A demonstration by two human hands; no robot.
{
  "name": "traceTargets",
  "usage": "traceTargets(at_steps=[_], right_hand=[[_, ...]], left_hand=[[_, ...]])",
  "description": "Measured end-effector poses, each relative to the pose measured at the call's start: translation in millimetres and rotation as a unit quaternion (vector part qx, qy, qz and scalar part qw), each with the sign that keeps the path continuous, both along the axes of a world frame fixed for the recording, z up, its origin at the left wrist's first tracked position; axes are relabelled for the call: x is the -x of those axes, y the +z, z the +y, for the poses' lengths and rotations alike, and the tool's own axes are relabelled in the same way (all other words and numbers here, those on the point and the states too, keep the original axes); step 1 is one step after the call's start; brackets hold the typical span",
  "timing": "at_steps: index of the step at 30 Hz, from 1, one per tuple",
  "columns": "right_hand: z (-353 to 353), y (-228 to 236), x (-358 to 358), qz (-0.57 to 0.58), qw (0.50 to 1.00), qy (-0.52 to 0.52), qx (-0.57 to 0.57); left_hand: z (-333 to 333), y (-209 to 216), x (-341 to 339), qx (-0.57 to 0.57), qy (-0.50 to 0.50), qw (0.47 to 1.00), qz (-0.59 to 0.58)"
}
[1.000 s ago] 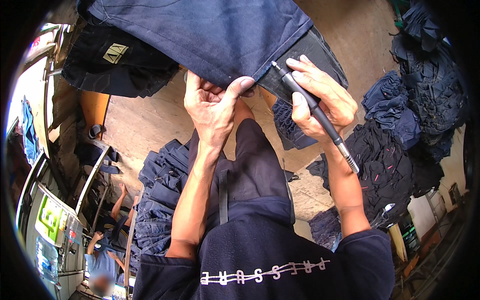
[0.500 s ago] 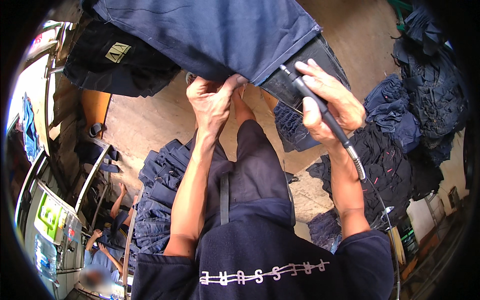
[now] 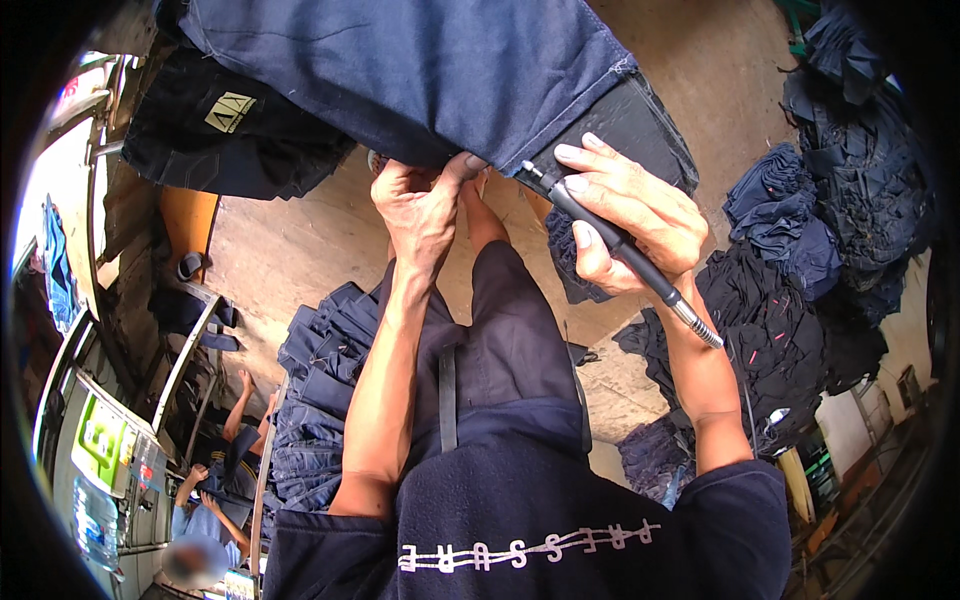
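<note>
Stretched over a dark flat board [image 3: 640, 125] is a blue denim garment leg [image 3: 420, 75], its hem lying across the board near the right end. My left hand [image 3: 415, 205] is closed on the near edge of this garment, thumb on top and fingers partly hidden beneath. In my right hand [image 3: 645, 205] is a black pen-shaped rotary tool [image 3: 600, 222] with a metal tip and a springy metal collar at its rear. The tip is at the hem's near corner; whether it touches the cloth I cannot tell.
A black garment with a yellowish patch [image 3: 200, 125] hangs at the left. Folded denim [image 3: 325, 380] is stacked beside my left arm. Dark clothes are heaped [image 3: 780, 340] at the right. Another person [image 3: 215, 500] sits at the lower left, near a metal rail [image 3: 185, 360].
My right hand has moved left and slightly nearer, carrying the tool's tip along the hem to its near corner. My left hand has stayed almost in place on the garment's edge.
</note>
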State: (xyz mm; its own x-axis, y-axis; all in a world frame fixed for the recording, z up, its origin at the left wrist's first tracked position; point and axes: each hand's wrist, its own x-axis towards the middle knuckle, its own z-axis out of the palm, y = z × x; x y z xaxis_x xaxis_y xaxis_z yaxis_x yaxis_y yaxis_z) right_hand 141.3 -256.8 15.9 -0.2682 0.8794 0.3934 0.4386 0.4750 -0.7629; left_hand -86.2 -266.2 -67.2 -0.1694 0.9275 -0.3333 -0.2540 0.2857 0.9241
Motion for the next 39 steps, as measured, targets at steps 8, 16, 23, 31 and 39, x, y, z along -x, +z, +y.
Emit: traceTargets(at_steps=[8,16,23,31,39], right_hand=[[-2,-1,-2,-0.005,1.000,-0.023,0.000],[-1,-3,-2,0.006,0.999,-0.042,-0.012],[-1,-4,-2,0.007,0.998,-0.061,-0.014],[-2,-2,-4,-0.004,0.997,-0.077,-0.006],[-4,-2,-6,-0.003,0.996,-0.088,0.006]], left_hand=[[-1,2,3,0.026,-0.030,0.999,0.022],[-1,-3,1,0.003,-0.013,1.000,-0.015],[-4,-11,2,-0.006,-0.001,1.000,-0.031],[-5,-13,2,0.002,0.000,1.000,-0.028],[-5,-15,4,0.003,-0.008,1.000,-0.022]])
